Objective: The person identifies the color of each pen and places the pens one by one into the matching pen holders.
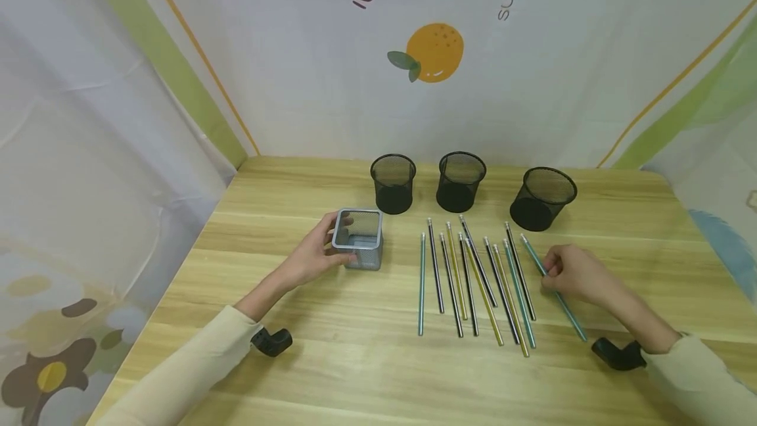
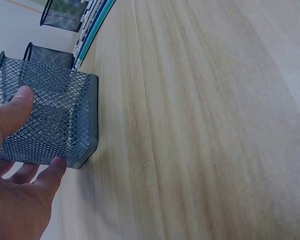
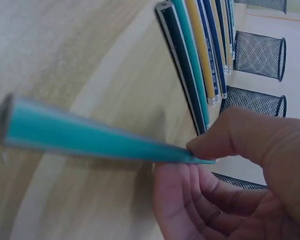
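Beyond the right hand (image 1: 576, 275) stood a round black mesh cup (image 1: 535, 212); slim multicoloured pencils (image 1: 483, 291) lay between that hand and the left hand (image 1: 312, 254), which gripped a square silver mesh cup (image 1: 365, 257). The right pinched a slim teal pencil (image 1: 569, 313), slanted diagonally, eraser end away and leftward.

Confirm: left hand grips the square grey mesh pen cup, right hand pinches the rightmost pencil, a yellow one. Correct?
One error: the rightmost pencil is teal, not yellow; the right wrist view shows it. The rest stands: the left hand grips the square grey mesh pen cup, and the right hand pinches that pencil.
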